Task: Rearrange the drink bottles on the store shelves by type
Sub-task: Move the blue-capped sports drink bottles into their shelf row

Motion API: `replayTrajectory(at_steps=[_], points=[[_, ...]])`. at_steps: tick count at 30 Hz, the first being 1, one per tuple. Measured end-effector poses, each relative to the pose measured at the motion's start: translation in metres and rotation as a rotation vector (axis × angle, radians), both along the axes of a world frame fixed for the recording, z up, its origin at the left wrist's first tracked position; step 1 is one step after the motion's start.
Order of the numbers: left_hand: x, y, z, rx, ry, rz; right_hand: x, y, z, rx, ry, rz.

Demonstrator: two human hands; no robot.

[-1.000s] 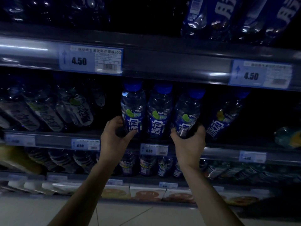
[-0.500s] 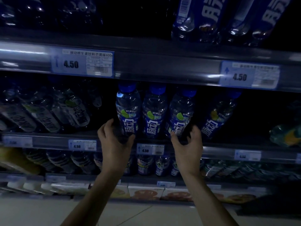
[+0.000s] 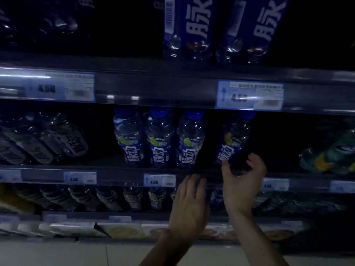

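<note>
Three blue-capped bottles with lime-green labels [image 3: 159, 139] stand upright side by side on the middle shelf [image 3: 119, 175]. To their right a fourth blue-capped bottle with a yellow label [image 3: 233, 143] leans to the right. My right hand [image 3: 243, 181] curls around its dark base, thumb on the left and fingers on the right. My left hand [image 3: 190, 204] hovers lower, in front of the shelf edge below the third bottle, fingers spread and holding nothing.
Pale-labelled bottles [image 3: 48, 143] lie tilted at the left of the same shelf, and green-and-yellow bottles [image 3: 330, 154] sit at the right. Large blue bottles [image 3: 194, 27] stand on the top shelf. Price tags [image 3: 249, 96] line the rails. Smaller bottles and flat boxes [image 3: 123, 230] fill the lower shelves.
Both hands have left the three lime-label bottles and moved right. My right hand now wraps the leaning yellow-label bottle's base; my left hand has dropped below the shelf edge.
</note>
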State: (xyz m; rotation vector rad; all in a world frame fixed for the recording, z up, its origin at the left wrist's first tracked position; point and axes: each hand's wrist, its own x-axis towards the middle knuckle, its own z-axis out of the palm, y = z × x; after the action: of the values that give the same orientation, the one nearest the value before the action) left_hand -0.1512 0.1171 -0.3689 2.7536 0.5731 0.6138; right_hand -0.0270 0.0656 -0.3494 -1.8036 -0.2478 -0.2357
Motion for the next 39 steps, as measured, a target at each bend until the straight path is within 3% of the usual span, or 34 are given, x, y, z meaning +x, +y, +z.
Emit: replayTrajectory(at_steps=[7, 16, 29, 39], points=[[0.035, -0.012, 0.000, 0.095, 0.128, 0.092, 0.025, 0.010, 0.006, -0.026, 0.047, 0.094], [0.046, -0.011, -0.006, 0.043, 0.133, 0.160, 0.034, 0.008, 0.005, -0.032, 0.032, 0.210], [0.050, -0.007, 0.009, 0.015, 0.052, 0.170, 0.033, 0.016, 0.005, 0.060, 0.084, 0.203], [0.051, -0.003, 0.011, -0.076, 0.135, 0.133, 0.026, 0.020, 0.004, 0.071, 0.077, 0.186]])
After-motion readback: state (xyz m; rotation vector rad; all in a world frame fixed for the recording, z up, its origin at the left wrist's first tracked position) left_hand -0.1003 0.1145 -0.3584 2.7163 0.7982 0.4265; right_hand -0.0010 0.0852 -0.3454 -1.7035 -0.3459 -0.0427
